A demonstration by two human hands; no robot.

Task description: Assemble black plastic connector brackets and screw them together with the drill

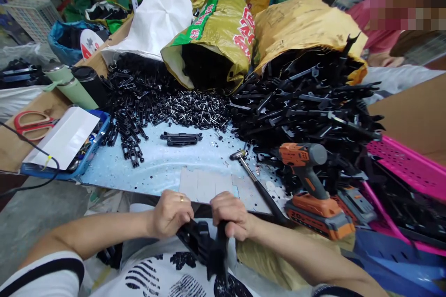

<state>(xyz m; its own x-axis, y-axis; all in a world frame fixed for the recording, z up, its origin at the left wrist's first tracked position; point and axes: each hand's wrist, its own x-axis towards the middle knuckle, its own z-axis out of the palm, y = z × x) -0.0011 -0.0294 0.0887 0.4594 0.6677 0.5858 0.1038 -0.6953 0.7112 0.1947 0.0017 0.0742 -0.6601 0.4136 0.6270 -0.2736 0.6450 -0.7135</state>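
Note:
Close to my body, at the table's front edge, my left hand (171,213) and my right hand (232,216) are both closed on a black jointed part (204,241). It has several arms and looks blurred, so its exact kind is unclear. My left hand grips its left end; my right hand has the upright arm on the right. On the blue table top (139,171) ahead lies a folded black piece (181,138). A hammer (254,178) rests beyond my right hand, its dark handle toward me. An orange and grey cordless drill (313,190) stands to its right.
Black linkage parts (130,93), small pins (198,109) and black open-ended pieces (303,102) are heaped before three sacks. A blue tray (87,160) with paper, red scissors (35,125) and a green bottle (73,86) sit left. A pink basket (411,162) stands right; another person is behind.

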